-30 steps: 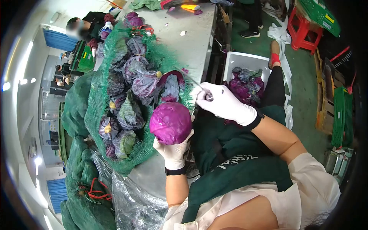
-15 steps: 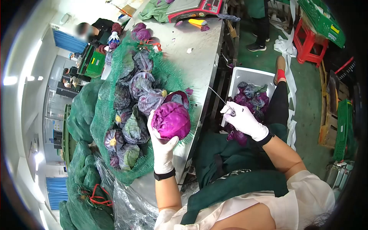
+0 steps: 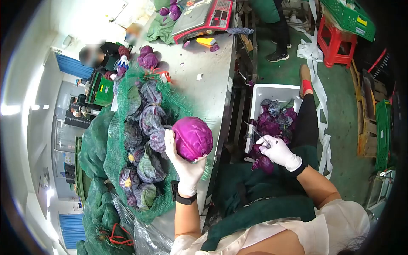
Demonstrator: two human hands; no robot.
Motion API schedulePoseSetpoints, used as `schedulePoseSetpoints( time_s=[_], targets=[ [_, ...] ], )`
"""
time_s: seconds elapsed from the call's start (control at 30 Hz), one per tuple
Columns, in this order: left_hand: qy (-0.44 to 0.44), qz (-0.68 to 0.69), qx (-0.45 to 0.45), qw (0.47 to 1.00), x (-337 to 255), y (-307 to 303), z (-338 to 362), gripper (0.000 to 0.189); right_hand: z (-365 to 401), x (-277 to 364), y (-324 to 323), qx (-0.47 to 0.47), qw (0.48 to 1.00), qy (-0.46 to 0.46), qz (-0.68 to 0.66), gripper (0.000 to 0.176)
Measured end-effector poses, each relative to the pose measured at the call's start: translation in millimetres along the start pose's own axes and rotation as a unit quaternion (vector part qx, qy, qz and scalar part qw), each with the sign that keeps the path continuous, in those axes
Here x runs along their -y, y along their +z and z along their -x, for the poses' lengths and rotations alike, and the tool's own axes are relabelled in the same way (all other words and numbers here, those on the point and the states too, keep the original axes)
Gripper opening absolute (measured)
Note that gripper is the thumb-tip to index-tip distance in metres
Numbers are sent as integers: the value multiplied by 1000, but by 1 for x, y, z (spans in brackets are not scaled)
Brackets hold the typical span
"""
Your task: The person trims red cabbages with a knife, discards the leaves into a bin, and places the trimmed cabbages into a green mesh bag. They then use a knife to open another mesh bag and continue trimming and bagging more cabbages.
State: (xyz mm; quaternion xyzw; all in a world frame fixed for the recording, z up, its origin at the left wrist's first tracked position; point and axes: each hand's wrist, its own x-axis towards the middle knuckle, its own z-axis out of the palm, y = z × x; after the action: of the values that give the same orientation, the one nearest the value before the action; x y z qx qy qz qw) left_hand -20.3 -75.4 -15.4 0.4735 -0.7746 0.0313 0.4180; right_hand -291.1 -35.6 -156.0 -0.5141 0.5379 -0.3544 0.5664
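My left hand (image 3: 187,168), white-gloved, holds a bright purple cabbage (image 3: 192,139) over the metal table. Beside it, darker cabbages (image 3: 152,120) with loose outer leaves lie in an opened green net bag (image 3: 114,144). My right hand (image 3: 278,154), also gloved, is closed on a thin knife (image 3: 251,128) whose blade points up and left. Below that hand, a white bin (image 3: 278,90) holds purple leaves (image 3: 272,121). The knife handle is mostly hidden by my fingers.
A red scale (image 3: 220,17) and a yellow-handled tool (image 3: 206,41) lie on the table (image 3: 193,83). Full green net bags (image 3: 95,146) stand at left. Co-workers (image 3: 108,55) are beyond. A red stool (image 3: 338,42) and green crates (image 3: 352,19) are at upper right.
The large leaf behind the held cabbage no longer shows there. My left hand has turned and moved slightly right with the cabbage. My right hand and the knife have moved lower as the view shifted.
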Motion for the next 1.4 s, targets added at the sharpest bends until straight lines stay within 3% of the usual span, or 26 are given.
schedulePoseSetpoints(
  time_s=[0.1, 0.13, 0.17, 0.2, 0.27, 0.33, 0.37, 0.4, 0.47, 0.53, 0.6, 0.67, 0.73, 0.8, 0.87, 0.9, 0.97, 1.0, 1.03, 1.07, 1.13, 1.2, 1.23, 1.27, 1.33, 1.4],
  targets=[
    [-40, 35, 30, 998, -2, 15, -26, 103, 7, -7, -6, -11, 1000, 18, 0, 16],
    [-147, 140, 47, 978, 13, 29, -32, 96, 6, -15, -7, -8, 999, 11, 37, 17],
    [-287, 358, 32, 888, 24, 48, -40, 84, 9, -12, -9, 6, 999, 51, 13, 17],
    [-445, 516, 76, 728, 43, 57, -53, 78, 13, -11, -11, 19, 996, 92, -9, 18],
    [-540, 619, 49, 568, 60, 78, -78, 75, 14, -34, -11, 14, 997, 66, -29, 19],
    [-569, 607, -30, 555, 59, 86, -97, 78, 21, -31, -15, 7, 997, 71, -32, 19],
    [-654, 590, -73, 468, 67, 88, -109, 73, 25, -29, -18, 5, 998, 64, -28, 19],
    [-650, 594, -73, 469, 73, 82, -110, 73, 28, -27, -21, -8, 996, 81, -35, 19],
    [-435, 662, 27, 610, 86, 50, -106, 61, 33, -27, -24, -21, 994, 99, -44, 19],
    [-268, 468, 33, 841, 73, 0, -114, 38, 35, -31, -28, -18, 986, 150, -66, 19],
    [-217, 178, 21, 960, 126, -27, -102, 29, 35, -39, -26, -10, 988, 143, -60, 18],
    [-267, -117, 90, 952, 157, -55, -75, 30, 32, -46, -19, 0, 993, 106, -56, 17],
    [-284, -53, 152, 945, 193, -55, -29, 46, 31, -33, -11, 9, 992, 117, -36, 16],
    [-189, -53, 147, 969, 189, -56, -5, 63, 28, -31, -2, 11, 990, 137, -18, 17],
    [-158, -233, 229, 932, 137, -68, -17, 80, 25, -47, 10, -7, 978, -102, 181, 22],
    [-172, -277, 284, 902, 108, -72, -27, 80, 22, -46, 17, -12, 978, -76, 193, 22],
    [-173, -326, 352, 860, 81, -74, -37, 86, 22, -31, 22, -30, 964, -137, 225, 15],
    [-103, -195, 292, 931, 138, -70, -6, 92, 19, -29, 25, -44, 966, -180, 179, 15],
    [-194, 38, 273, 942, 133, -71, -6, 77, 24, -8, 23, -37, 970, -190, 144, 14],
    [-203, 104, 254, 940, 134, -72, -5, 78, 28, 6, 20, -12, 976, -170, 139, 14],
    [-229, 75, 276, 930, 123, -83, -8, 78, 30, 7, 22, -36, 968, -218, 122, 37],
    [-276, 114, 278, 913, 110, -92, -2, 78, 31, 11, 20, -22, 926, -268, 267, 46],
    [-231, 80, 231, 942, 98, -94, 3, 66, 30, 22, 21, -34, 926, -268, 265, 46],
    [-287, 128, 228, 921, 86, -99, 2, 58, 32, 38, 26, -5, 939, -235, 251, 47],
    [-225, 42, 242, 943, 67, -97, 10, 50, 30, 54, 47, 35, 965, -206, 157, 45],
    [-256, 62, 275, 925, 64, -93, 22, 63, 26, 83, 65, 69, 975, -174, 117, 38]
  ],
)
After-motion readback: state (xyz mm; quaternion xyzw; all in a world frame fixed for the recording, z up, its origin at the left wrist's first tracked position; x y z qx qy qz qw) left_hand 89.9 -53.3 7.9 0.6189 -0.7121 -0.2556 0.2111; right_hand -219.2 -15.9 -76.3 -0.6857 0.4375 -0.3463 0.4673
